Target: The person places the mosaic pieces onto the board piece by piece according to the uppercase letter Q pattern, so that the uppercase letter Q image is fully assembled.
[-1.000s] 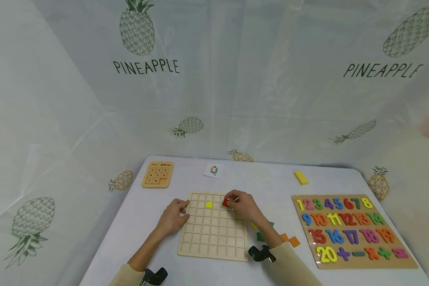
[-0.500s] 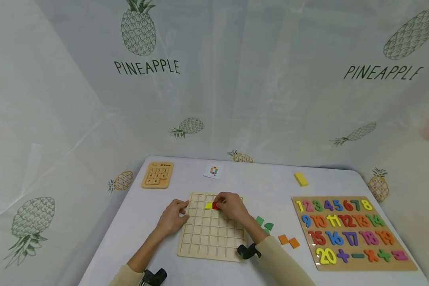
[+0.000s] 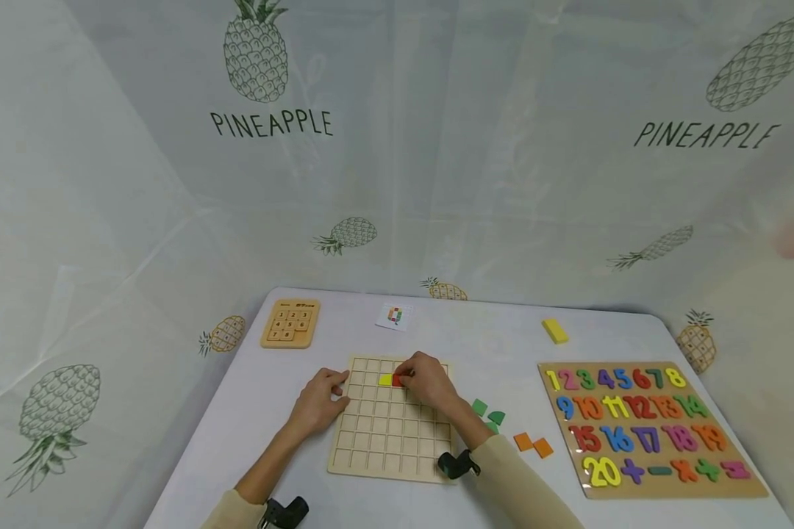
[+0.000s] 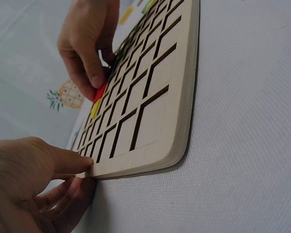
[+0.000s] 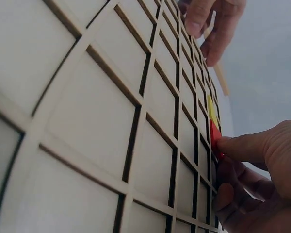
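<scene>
A square wooden grid board [image 3: 390, 444] lies flat on the white table. At its left edge my left hand [image 3: 317, 402] grips the rim, with a fingertip on top in the left wrist view and other fingers curled below. My right hand [image 3: 428, 382] pinches a red tile [image 5: 215, 136] over a cell near the board's far side; fingers partly cover the tile. Directly left of the red tile, a yellow tile [image 3: 385, 380] sits in a cell. Whether the red tile lies fully down in its cell is hard to tell.
Green pieces [image 3: 495, 417] and orange tiles [image 3: 523, 441] lie right of the board. Farther right is a number puzzle board [image 3: 662, 470]. At the back are a small wooden number puzzle [image 3: 290, 323], a pattern card [image 3: 394, 316] and a yellow block [image 3: 555, 330].
My right hand has moved left with the red tile, from a few cells away to beside the yellow tile. In the last half second it hardly moved. The left hand stays at the board's edge.
</scene>
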Motion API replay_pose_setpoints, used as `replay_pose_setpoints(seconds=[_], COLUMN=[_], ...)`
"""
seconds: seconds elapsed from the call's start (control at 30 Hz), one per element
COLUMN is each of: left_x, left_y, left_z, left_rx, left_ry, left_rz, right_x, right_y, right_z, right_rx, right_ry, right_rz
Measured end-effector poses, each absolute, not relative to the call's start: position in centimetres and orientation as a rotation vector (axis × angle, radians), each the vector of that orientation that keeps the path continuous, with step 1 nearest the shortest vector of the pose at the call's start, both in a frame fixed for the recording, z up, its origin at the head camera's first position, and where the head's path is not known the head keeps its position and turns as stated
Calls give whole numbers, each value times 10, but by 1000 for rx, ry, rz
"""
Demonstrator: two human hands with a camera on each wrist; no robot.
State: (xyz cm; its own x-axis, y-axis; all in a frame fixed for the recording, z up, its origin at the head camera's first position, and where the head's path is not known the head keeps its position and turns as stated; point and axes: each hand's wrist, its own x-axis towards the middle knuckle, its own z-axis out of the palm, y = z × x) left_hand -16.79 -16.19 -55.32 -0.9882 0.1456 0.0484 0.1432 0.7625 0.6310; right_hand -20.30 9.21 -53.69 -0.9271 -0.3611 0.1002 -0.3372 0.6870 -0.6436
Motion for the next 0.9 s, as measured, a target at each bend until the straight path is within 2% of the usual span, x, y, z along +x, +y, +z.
replay_pose_setpoints(seconds=[0.43, 0.9], left_x=[-169, -168], left_y=[-161, -162], left_z=[-554, -550], left_rx=[247, 266], left_ry=[2951, 2935], left_rz=[1061, 1077], right_x=[-201, -173], right_y=[99, 200], right_z=[-536, -512], right_rx=[-571, -415], right_ry=[2831, 2760], right_rz=[-1061, -1016])
